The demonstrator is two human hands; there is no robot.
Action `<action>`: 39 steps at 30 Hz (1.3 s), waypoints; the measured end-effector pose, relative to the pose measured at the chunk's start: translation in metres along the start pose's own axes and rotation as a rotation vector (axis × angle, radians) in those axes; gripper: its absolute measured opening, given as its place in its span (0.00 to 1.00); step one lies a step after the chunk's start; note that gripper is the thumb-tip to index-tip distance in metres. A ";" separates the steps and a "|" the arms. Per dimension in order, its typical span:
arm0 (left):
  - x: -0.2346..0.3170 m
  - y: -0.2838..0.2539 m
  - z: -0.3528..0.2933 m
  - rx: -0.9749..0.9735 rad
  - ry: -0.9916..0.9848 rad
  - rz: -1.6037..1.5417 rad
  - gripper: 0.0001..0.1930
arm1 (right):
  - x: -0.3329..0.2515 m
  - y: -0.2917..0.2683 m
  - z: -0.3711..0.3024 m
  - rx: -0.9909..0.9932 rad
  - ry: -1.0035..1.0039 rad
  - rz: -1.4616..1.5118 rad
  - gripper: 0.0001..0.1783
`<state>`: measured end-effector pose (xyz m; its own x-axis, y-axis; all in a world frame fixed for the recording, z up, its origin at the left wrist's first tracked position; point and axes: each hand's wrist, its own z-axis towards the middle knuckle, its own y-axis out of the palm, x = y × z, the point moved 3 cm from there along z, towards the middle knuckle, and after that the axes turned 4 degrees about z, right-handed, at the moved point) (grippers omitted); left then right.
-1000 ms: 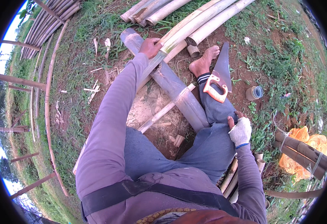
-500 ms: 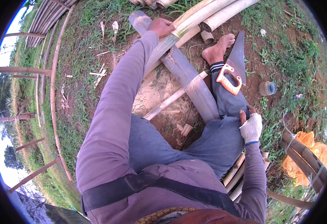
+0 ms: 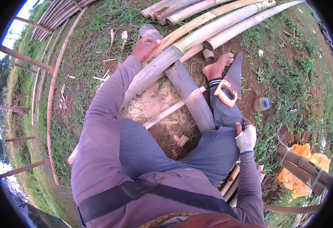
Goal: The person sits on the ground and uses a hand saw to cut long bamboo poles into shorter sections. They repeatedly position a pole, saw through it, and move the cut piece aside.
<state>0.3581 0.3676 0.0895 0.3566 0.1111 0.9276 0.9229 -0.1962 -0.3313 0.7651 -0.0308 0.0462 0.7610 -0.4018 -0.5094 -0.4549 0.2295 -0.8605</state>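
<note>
While the right hand [image 3: 246,139] rests on the denim knee [image 3: 226,138], the left hand [image 3: 145,49] pinches a pale bamboo strip [image 3: 189,27].
Right of centre, the right hand's fingers curl loosely; whether they grip denim cannot be told. Toward the upper left, the left hand's thumb and fingers close on the strip's near end, its length running upper right beside a thicker pole [image 3: 155,68]. Handling this strip seems the step in hand; moving it would call for a steady pinch. Farther off, cut poles [image 3: 189,12] lie along the top.
</note>
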 end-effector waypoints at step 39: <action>-0.480 -0.072 -0.526 1.278 -1.045 -0.344 0.42 | -0.077 0.096 0.093 -0.060 -0.253 -0.579 0.30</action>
<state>0.0443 -0.1846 -0.2413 -0.4192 0.6327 0.6512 0.3044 0.7736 -0.5557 0.7060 0.1043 0.0020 0.9739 -0.2223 0.0455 0.0433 -0.0149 -0.9990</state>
